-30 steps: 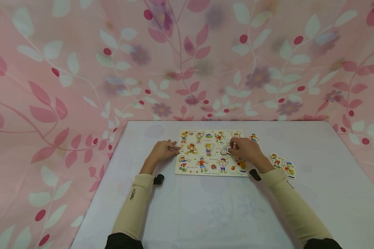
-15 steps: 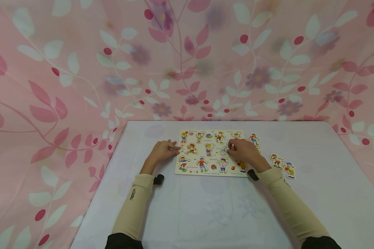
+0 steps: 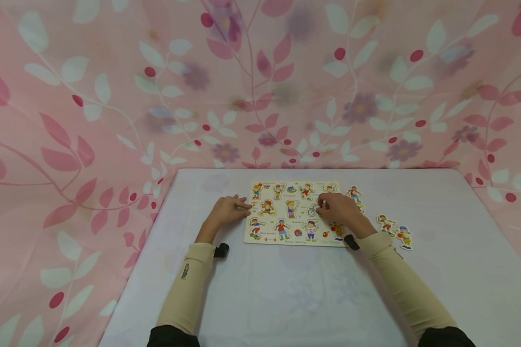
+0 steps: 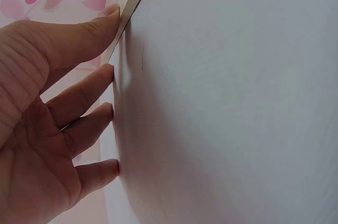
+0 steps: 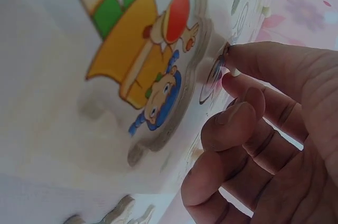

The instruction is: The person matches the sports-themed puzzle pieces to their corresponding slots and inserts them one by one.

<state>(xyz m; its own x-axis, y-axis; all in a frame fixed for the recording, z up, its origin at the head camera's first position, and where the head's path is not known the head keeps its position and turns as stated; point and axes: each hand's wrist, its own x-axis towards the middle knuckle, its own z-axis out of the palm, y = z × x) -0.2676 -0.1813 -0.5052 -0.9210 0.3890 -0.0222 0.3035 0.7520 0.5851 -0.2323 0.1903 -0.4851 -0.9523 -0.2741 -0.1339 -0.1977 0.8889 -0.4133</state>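
Loose figure pieces [image 3: 404, 237] are lying at right; the left hand [image 3: 227, 212], fingers spread, is touching the sports puzzle board [image 3: 280, 207]; the right hand [image 3: 342, 209], having just shifted slightly rightward, is pinching the bicycle piece [image 3: 311, 212] upon it, apparently settling it flat.

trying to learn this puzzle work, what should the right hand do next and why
Probably press the bicycle piece flat into the puzzle board: the right hand pinches it at the board's surface, the left hand touches the board's left edge, which may help steady it, and whether the piece is seated cannot be seen.
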